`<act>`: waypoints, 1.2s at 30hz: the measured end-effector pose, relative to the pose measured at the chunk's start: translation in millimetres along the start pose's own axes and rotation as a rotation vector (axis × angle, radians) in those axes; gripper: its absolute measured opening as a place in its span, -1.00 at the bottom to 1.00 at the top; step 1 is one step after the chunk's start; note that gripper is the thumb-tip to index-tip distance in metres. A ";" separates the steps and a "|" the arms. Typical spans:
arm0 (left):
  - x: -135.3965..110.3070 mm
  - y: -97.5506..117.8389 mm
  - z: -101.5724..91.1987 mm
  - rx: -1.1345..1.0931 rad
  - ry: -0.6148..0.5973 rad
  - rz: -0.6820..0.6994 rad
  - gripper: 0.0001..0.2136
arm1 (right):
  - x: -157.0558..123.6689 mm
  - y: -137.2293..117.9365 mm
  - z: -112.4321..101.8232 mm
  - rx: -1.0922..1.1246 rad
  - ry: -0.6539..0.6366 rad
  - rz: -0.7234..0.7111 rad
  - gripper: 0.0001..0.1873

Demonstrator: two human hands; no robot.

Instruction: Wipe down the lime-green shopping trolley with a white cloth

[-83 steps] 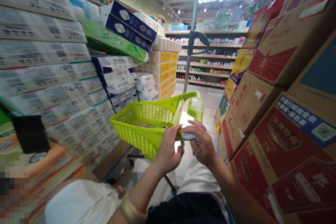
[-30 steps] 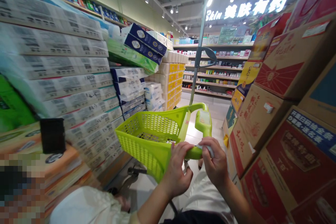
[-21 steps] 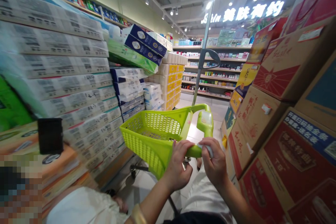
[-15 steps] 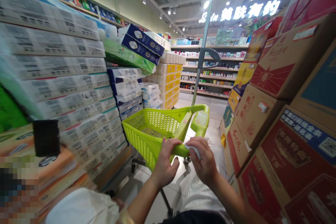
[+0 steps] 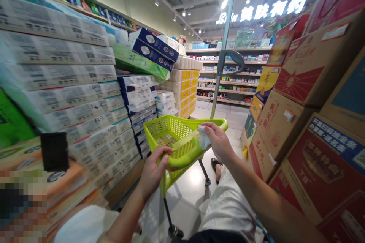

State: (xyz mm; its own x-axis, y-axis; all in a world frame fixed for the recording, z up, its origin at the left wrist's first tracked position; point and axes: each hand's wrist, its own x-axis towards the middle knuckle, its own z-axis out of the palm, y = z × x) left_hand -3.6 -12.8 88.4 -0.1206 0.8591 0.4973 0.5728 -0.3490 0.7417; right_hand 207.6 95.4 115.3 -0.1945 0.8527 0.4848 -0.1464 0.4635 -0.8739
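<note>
A lime-green plastic shopping cart [image 5: 171, 131] stands in a narrow store aisle in front of me. My left hand [image 5: 154, 169] curls over the near end of its green handle bar. My right hand [image 5: 218, 142] is closed on a small white cloth or wipe [image 5: 204, 138] and presses it against the handle's upper part near the basket rim. The basket looks empty. A grey pole [image 5: 225, 51] with a loop handle rises behind the cart.
Tall stacks of wrapped tissue packs [image 5: 71, 83] line the left side. Stacked red and brown cardboard boxes [image 5: 308, 83] crowd the right. The tiled floor [image 5: 194, 182] runs ahead to product shelves [image 5: 230, 79] under a lit sign. My knee in white trousers [image 5: 228, 209] shows below.
The cart has swung so its handle points toward me. My right hand slid the white cloth up along the handle. My left hand shifted to the bar's near end.
</note>
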 end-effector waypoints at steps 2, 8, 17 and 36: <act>2.9 9.3 -2.7 0.118 0.022 0.084 -0.72 | 7.4 4.1 -4.5 -0.180 0.030 -0.087 -0.72; 9.0 44.1 13.8 0.486 -0.060 0.198 -0.70 | -14.7 5.7 6.8 -0.648 -0.186 -0.454 -0.78; 5.0 57.0 22.5 0.798 -0.054 0.033 -0.86 | -6.8 14.7 -8.0 -0.874 -0.042 -0.480 -0.69; 2.9 43.9 28.8 0.972 0.015 0.167 -0.85 | -19.4 2.9 37.5 -0.883 -0.214 -0.495 -0.69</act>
State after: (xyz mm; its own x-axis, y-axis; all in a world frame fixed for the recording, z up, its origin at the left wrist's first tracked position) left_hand 44.5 -14.8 109.5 0.0163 0.8195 0.5729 0.9996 -0.0002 -0.0281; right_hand 174.6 71.2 104.6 -0.4869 0.4979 0.7176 0.4900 0.8358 -0.2475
